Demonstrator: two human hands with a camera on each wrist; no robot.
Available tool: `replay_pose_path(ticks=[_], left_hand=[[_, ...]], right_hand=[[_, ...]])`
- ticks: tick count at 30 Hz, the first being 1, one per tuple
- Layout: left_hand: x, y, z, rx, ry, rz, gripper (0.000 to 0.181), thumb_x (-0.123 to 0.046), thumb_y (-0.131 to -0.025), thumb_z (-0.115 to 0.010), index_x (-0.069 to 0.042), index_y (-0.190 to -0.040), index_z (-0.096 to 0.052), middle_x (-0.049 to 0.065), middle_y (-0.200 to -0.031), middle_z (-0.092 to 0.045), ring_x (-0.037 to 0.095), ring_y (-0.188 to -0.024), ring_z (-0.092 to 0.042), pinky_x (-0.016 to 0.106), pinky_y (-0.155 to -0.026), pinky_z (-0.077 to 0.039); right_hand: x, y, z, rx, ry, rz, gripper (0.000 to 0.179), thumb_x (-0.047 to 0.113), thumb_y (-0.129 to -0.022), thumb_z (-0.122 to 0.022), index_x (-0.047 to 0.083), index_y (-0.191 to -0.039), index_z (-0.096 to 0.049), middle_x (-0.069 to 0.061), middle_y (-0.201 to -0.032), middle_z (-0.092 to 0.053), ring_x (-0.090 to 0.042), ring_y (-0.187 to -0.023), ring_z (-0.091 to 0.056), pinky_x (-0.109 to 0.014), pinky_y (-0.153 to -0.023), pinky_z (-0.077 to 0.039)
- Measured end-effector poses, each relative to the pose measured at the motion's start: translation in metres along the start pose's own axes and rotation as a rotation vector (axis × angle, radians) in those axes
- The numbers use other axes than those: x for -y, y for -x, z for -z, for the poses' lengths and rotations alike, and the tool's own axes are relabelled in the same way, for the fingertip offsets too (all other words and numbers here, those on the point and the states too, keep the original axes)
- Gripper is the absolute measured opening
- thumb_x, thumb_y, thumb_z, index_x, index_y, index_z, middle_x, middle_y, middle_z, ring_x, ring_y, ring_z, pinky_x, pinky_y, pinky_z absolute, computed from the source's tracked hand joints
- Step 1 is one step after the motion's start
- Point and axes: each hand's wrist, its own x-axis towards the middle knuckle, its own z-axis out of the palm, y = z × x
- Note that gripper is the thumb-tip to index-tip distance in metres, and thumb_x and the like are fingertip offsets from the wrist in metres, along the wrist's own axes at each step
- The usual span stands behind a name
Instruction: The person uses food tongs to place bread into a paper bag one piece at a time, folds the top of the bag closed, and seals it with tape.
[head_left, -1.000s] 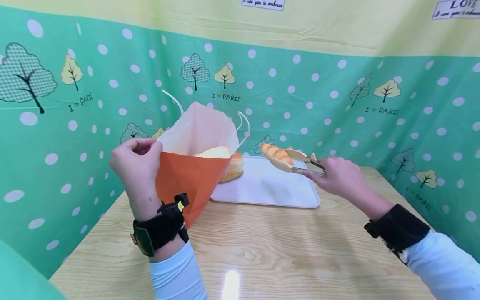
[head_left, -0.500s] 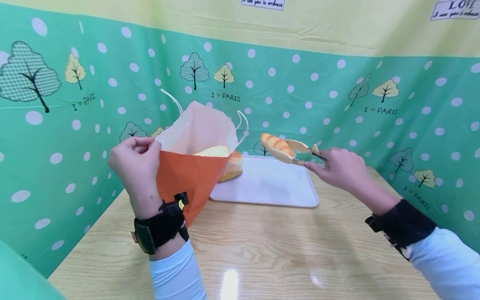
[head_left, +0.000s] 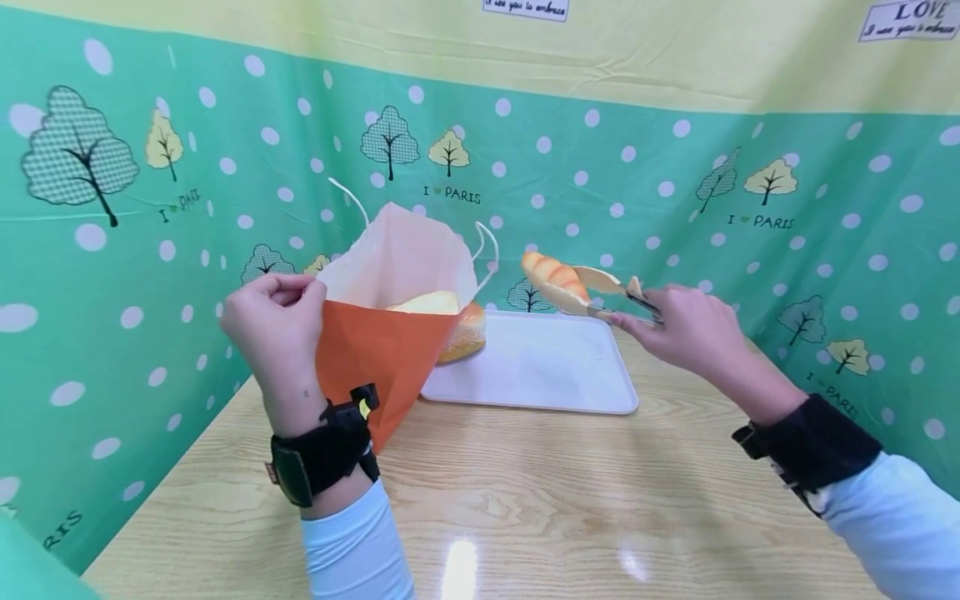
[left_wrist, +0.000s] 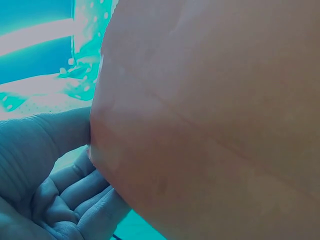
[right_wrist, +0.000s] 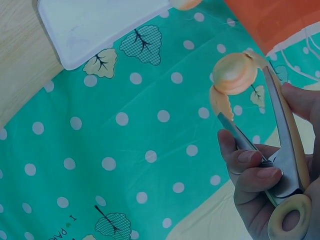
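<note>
My left hand (head_left: 273, 325) pinches the upper edge of an orange paper bag (head_left: 375, 358), holding its mouth wide. The bag's pale inside shows, with a light yellow bread piece (head_left: 427, 302) at the opening. In the left wrist view, thumb and fingers nip the paper's edge. Gripped in my right hand (head_left: 686, 325) is a pair of metal tongs (right_wrist: 285, 160) with wood-coloured tips. Between the tips sits a striped, golden bread roll (head_left: 555, 279), raised above the far side of the white tray (head_left: 555, 375).
A round bun (head_left: 467, 333) lies on the tray's left end, partly hidden by the bag. White string handles (head_left: 489, 250) stick up from the bag. A green dotted curtain (head_left: 637, 192) hangs behind the wooden table (head_left: 525, 492).
My right hand has risen somewhat, lifting the tongs and the bread roll higher above the tray. The left hand and the bag have barely moved.
</note>
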Motion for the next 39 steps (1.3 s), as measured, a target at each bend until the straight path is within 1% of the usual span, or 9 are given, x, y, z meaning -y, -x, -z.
replay_pose_path(ticks=[5, 9, 14, 18, 21, 25, 29, 34, 39], left_hand=[[0.000, 0.000, -0.001, 0.028, -0.010, 0.008, 0.026, -0.032, -0.083, -0.066, -0.010, -0.095, -0.074, 0.005, -0.096, -0.071, 0.011, -0.084, -0.067, 0.023, -0.081, -0.051], [-0.001, 0.000, -0.001, 0.038, -0.008, 0.010, 0.027, -0.032, -0.083, -0.066, -0.009, -0.095, -0.073, 0.005, -0.095, -0.071, 0.011, -0.083, -0.066, 0.023, -0.081, -0.051], [-0.001, 0.000, -0.001, 0.038, -0.012, 0.005, 0.026, -0.032, -0.083, -0.066, -0.009, -0.093, -0.073, 0.005, -0.094, -0.070, 0.010, -0.082, -0.066, 0.023, -0.080, -0.051], [-0.001, 0.000, -0.001, 0.042, -0.015, -0.001, 0.026, -0.031, -0.083, -0.066, -0.009, -0.094, -0.073, 0.005, -0.094, -0.071, 0.010, -0.082, -0.066, 0.023, -0.080, -0.051], [-0.001, 0.000, -0.001, 0.049, -0.011, -0.003, 0.025, -0.031, -0.083, -0.066, -0.009, -0.094, -0.073, 0.005, -0.094, -0.071, 0.010, -0.082, -0.066, 0.023, -0.080, -0.051], [-0.002, 0.001, -0.001, 0.056, -0.009, -0.005, 0.025, -0.031, -0.083, -0.066, -0.010, -0.095, -0.073, 0.005, -0.095, -0.071, 0.010, -0.083, -0.066, 0.024, -0.080, -0.052], [-0.002, 0.000, -0.002, 0.057, -0.014, -0.004, 0.025, -0.031, -0.083, -0.066, -0.010, -0.095, -0.073, 0.005, -0.094, -0.070, 0.009, -0.082, -0.066, 0.023, -0.079, -0.052], [-0.003, 0.000, -0.002, 0.060, -0.008, -0.006, 0.026, -0.032, -0.083, -0.066, -0.010, -0.094, -0.073, 0.005, -0.093, -0.070, 0.009, -0.081, -0.065, 0.023, -0.078, -0.052], [-0.003, 0.000, -0.003, 0.064, -0.002, -0.009, 0.025, -0.031, -0.083, -0.066, -0.010, -0.094, -0.073, 0.005, -0.093, -0.070, 0.008, -0.082, -0.065, 0.023, -0.078, -0.052]], right_hand=[[0.002, -0.002, 0.002, -0.034, -0.011, 0.012, 0.056, 0.067, -0.080, -0.050, 0.013, -0.083, -0.061, -0.004, -0.058, -0.042, -0.021, -0.050, -0.042, -0.032, -0.038, -0.028], [0.004, -0.004, 0.005, -0.048, -0.013, 0.022, 0.056, 0.067, -0.081, -0.049, 0.013, -0.083, -0.061, -0.004, -0.057, -0.039, -0.020, -0.048, -0.040, -0.032, -0.037, -0.025], [0.007, -0.007, 0.010, -0.062, -0.014, 0.032, 0.057, 0.068, -0.081, -0.048, 0.013, -0.089, -0.064, -0.004, -0.058, -0.042, -0.020, -0.048, -0.041, -0.032, -0.037, -0.026], [0.010, -0.010, 0.014, -0.064, -0.018, 0.037, 0.060, 0.065, -0.082, -0.050, 0.012, -0.103, -0.067, -0.006, -0.059, -0.041, -0.021, -0.048, -0.040, -0.032, -0.037, -0.026], [0.012, -0.011, 0.017, -0.074, -0.019, 0.043, 0.060, 0.065, -0.082, -0.050, 0.011, -0.101, -0.067, -0.007, -0.060, -0.042, -0.021, -0.049, -0.040, -0.031, -0.038, -0.026], [0.015, -0.013, 0.021, -0.108, -0.025, 0.045, 0.054, 0.065, -0.081, -0.051, 0.012, -0.081, -0.061, -0.006, -0.061, -0.043, -0.022, -0.051, -0.040, -0.032, -0.038, -0.026], [0.021, -0.017, 0.026, -0.121, -0.020, 0.047, 0.055, 0.067, -0.081, -0.050, 0.012, -0.077, -0.058, -0.006, -0.062, -0.043, -0.022, -0.052, -0.041, -0.032, -0.039, -0.027], [0.028, -0.022, 0.034, -0.133, -0.009, 0.056, 0.068, 0.074, -0.079, -0.043, 0.010, -0.091, -0.065, -0.006, -0.065, -0.046, -0.023, -0.055, -0.042, -0.032, -0.041, -0.028], [0.037, -0.027, 0.043, -0.147, -0.015, 0.057, 0.068, 0.071, -0.081, -0.044, 0.010, -0.104, -0.066, -0.007, -0.067, -0.047, -0.023, -0.057, -0.042, -0.032, -0.042, -0.028]])
